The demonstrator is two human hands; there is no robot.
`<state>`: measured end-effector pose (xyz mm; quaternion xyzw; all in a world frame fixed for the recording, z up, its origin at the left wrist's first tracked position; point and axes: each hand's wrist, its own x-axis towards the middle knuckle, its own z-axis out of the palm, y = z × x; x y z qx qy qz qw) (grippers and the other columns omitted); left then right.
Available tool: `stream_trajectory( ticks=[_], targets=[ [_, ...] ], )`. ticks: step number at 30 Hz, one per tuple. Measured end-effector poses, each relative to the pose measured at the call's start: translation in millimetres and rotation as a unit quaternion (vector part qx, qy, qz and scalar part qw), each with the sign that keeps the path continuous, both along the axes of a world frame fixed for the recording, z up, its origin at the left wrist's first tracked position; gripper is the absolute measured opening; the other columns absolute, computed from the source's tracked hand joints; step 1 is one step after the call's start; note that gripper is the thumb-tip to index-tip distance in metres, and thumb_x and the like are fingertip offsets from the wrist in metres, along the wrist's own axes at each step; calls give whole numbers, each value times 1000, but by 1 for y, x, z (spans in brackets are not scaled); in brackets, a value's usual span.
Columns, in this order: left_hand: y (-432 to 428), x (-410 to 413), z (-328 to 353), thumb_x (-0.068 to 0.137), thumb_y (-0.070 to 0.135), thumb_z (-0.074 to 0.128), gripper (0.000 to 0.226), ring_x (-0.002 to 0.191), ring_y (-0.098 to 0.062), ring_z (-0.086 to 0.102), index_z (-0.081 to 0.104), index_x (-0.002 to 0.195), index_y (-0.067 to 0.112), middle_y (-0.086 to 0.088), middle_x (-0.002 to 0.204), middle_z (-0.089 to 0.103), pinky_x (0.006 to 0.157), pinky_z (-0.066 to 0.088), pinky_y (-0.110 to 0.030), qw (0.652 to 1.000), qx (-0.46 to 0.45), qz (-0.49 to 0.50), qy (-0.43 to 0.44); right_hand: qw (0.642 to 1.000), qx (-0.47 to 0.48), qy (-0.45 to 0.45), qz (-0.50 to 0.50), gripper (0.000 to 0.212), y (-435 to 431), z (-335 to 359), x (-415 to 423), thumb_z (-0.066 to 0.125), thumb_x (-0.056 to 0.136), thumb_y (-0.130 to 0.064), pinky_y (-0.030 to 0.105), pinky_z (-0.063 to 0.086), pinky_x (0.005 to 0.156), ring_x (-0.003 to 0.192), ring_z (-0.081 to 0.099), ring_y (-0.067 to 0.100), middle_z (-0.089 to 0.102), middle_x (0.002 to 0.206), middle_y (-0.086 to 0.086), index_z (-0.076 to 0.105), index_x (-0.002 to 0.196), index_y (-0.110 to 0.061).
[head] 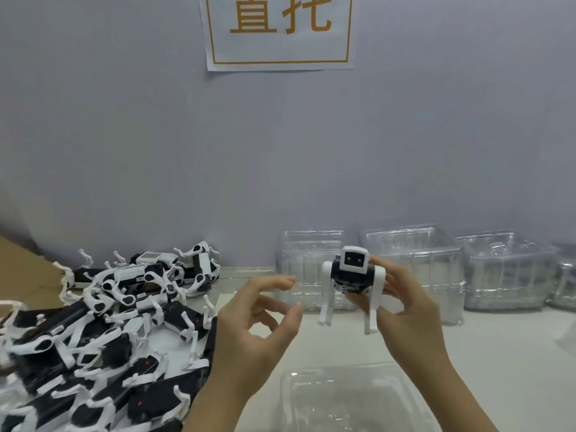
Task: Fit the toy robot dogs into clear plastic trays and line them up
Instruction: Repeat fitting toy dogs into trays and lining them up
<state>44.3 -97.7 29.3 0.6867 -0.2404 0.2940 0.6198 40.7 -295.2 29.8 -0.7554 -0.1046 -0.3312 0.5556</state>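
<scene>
Right grip [411,310] pinches an upright toy robot dog [352,272] above the counter [498,353]; left grip [258,328] is loosely curled, holding nothing. Heaped dogs [103,322] lie at left, tray stacks [414,254] line the wall, and one clear tray [311,388] sits nearest.

Pale surface [498,353] against the wall: load as seen.
Left: loose heap of black-and-white toy robot dogs [103,322], tangled, legs pointing all ways; brown cardboard [25,275] at its far-left edge. Back right, along the wall: stacks of clear plastic trays [414,269] side by side. Near edge, centre: single clear tray [352,400] lying flat.
</scene>
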Motion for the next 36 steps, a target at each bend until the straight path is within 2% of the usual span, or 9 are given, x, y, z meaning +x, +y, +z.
stream_trajectory(
  ticks=[7, 11, 14, 17, 21, 27, 30, 33, 36],
  targets=[
    [-16, -13, 4, 52, 69, 80, 66, 103, -9, 67, 57, 112, 54, 20, 117, 65, 71, 56, -24, 989, 4, -77, 126, 966, -206, -120, -99, 66, 6, -10, -14, 86, 67, -6, 28, 48, 82, 95, 54, 6, 67, 113, -26, 60, 120, -35],
    [-23, -13, 5, 42, 58, 88, 66, 80, -15, 72, 66, 104, 49, 2, 90, 75, 68, 56, -24, 974, -47, -83, 205, 907, -333, -221, -129, 67, 2, 1, -25, 91, 63, -8, 34, 45, 88, 97, 55, 17, 64, 124, -11, 64, 121, -27],
    [-17, -2, 5, 44, 35, 82, 50, 68, -27, 68, 77, 91, 18, -13, 80, 71, 60, 57, -29, 933, -194, -156, 260, 969, -195, -137, -61, 79, -7, 12, -38, 86, 66, -32, 28, 42, 100, 126, 49, 7, 49, 144, -17, 50, 135, -43],
    [-11, 7, 1, 47, 31, 77, 66, 79, -33, 63, 71, 107, 4, -24, 88, 64, 67, 59, -36, 893, -268, -212, 293, 995, 31, 42, 82, 81, -11, 17, -46, 83, 57, -55, 32, 51, 90, 118, 58, 3, 56, 132, -25, 46, 129, -60],
    [-7, 11, -1, 47, 22, 75, 70, 89, -34, 64, 67, 114, 3, -22, 107, 70, 76, 59, -38, 893, -250, -249, 278, 984, 70, 40, 156, 63, -11, 15, -42, 86, 69, -20, 24, 56, 66, 88, 71, 17, 69, 117, -13, 61, 114, -55],
    [-12, -1, 0, 37, 35, 92, 66, 90, -14, 71, 76, 100, 31, 2, 98, 75, 77, 56, -24, 987, -104, -56, 110, 954, -266, -116, -74, 90, -6, 4, -35, 88, 69, -22, 31, 42, 103, 133, 44, 10, 45, 147, -12, 39, 140, -47],
    [-24, -13, -4, 31, 60, 90, 72, 92, -13, 69, 73, 99, 43, 11, 95, 74, 81, 53, -30, 995, -49, 17, 83, 892, -371, -204, -156, 59, 5, -7, -25, 79, 77, -27, 46, 49, 91, 119, 57, 20, 60, 133, 2, 51, 129, -27],
    [-27, -20, 0, 40, 68, 87, 72, 92, -14, 69, 71, 106, 44, 9, 100, 74, 79, 54, -29, 998, -40, -25, 49, 951, -236, -173, -102, 36, 5, -10, -22, 69, 84, -21, 24, 51, 85, 107, 63, 7, 69, 117, -9, 59, 117, -31],
    [-19, -24, 6, 70, 71, 69, 65, 122, -21, 58, 62, 127, 38, 4, 130, 64, 98, 49, -33, 992, -30, -126, 3, 989, 118, 24, 89, 31, 9, -6, -25, 76, 76, -5, 13, 49, 72, 82, 68, 3, 74, 89, -6, 74, 94, -29]
  ],
)
